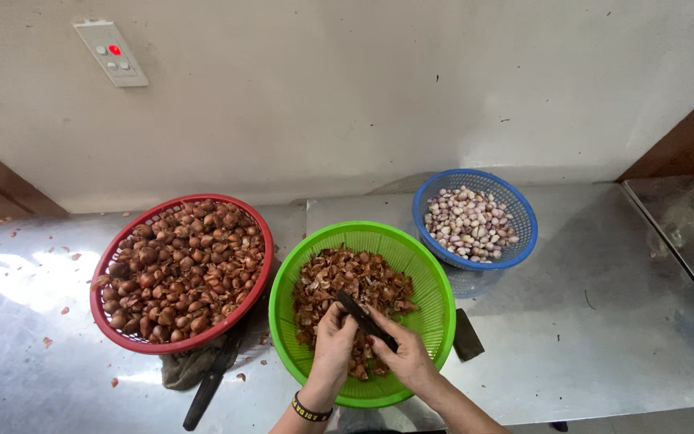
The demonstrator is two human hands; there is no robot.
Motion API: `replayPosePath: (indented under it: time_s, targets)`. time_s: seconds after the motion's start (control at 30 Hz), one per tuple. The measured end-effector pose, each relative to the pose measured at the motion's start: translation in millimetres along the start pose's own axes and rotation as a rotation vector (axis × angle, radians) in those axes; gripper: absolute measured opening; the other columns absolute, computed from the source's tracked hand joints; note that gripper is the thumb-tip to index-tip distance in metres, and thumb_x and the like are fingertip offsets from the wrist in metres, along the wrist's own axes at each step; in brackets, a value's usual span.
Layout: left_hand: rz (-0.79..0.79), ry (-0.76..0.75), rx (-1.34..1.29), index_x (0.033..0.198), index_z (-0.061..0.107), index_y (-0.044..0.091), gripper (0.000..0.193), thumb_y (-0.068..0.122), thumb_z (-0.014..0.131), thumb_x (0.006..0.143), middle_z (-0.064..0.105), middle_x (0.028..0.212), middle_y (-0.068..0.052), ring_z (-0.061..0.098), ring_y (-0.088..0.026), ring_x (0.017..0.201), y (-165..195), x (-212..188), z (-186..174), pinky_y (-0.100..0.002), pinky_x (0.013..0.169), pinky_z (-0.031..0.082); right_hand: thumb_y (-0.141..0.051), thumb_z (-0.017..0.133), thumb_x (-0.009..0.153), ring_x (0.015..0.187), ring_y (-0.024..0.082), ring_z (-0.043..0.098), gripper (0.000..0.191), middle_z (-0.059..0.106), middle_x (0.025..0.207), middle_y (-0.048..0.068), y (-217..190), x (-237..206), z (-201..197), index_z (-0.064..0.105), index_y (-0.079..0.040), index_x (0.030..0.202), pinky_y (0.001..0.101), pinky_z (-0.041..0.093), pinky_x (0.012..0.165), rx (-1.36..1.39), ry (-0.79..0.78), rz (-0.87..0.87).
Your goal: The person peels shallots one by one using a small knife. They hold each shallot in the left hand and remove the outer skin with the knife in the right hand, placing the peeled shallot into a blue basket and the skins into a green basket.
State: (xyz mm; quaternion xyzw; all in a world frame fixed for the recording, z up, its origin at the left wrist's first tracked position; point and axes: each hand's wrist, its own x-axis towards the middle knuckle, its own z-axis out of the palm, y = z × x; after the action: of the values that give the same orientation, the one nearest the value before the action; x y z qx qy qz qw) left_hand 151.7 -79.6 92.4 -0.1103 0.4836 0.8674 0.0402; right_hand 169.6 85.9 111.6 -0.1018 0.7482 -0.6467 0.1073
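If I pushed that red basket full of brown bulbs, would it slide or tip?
The red basket would probably slide, not tip: it is wide, shallow and sits on smooth metal table. Heaped with unpeeled shallots, it likely feels heavy. Loose top bulbs might roll off.

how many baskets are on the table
3. The red basket of brown unpeeled bulbs sits at left, the green basket of peelings in the middle under both hands, and the blue basket of peeled bulbs at back right. None seem hidden.
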Motion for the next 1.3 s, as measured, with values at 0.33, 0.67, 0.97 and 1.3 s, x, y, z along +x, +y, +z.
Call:
replayPosePath:
  time_s: [0.33, 0.67, 0.97, 1.3]
  targets:
    - [-0.117, 0.010, -0.124, 0.100, 0.064, 0.004, 0.006, 0.009, 0.065, 0.098, 0.071, 0.091, -0.004, 0.065, -0.012, 0.079, -7, 3, -5, -0.029, 0.071, 0.057, -0.013, 0.074, 0.091, 0.071, 0.003, 0.057, 0.055, 0.076, 0.109, 0.002, 28, 7, 2, 0.061, -0.009, 0.144, 0.0187, 0.049, 0.059, 0.178, 0.099, 0.083]
    - [0.126, 0.128, -0.051, 0.102, 0.071, 0.003, 0.010, 0.012, 0.065, 0.101, 0.072, 0.092, -0.005, 0.062, -0.011, 0.075, -21, -2, 3, -0.027, 0.065, 0.052, -0.015, 0.073, 0.097, 0.068, 0.001, 0.054, 0.049, 0.072, 0.099, 0.003, 23, 11, 17, 0.066, -0.007, 0.145, 0.0164, 0.045, 0.056, 0.376, 0.164, 0.123]
    - [-0.118, -0.011, -0.248, 0.102, 0.069, 0.003, 0.013, 0.014, 0.064, 0.099, 0.072, 0.089, -0.007, 0.063, -0.015, 0.068, -9, 5, -3, -0.032, 0.057, 0.053, -0.019, 0.070, 0.093, 0.055, 0.008, 0.057, 0.047, 0.075, 0.083, 0.005, 21, 14, 6, 0.068, -0.012, 0.139, 0.0244, 0.048, 0.046, 0.247, 0.164, 0.175]
    - [-0.042, -0.012, -0.261, 0.102, 0.067, 0.003, 0.015, 0.017, 0.065, 0.098, 0.071, 0.088, -0.006, 0.059, -0.015, 0.058, -3, -4, 3, -0.029, 0.046, 0.047, -0.033, 0.059, 0.098, 0.050, 0.009, 0.052, 0.051, 0.069, 0.075, 0.007, 6, 4, 8, 0.055, -0.023, 0.149, 0.0250, 0.045, 0.046, 0.522, 0.040, 0.315]
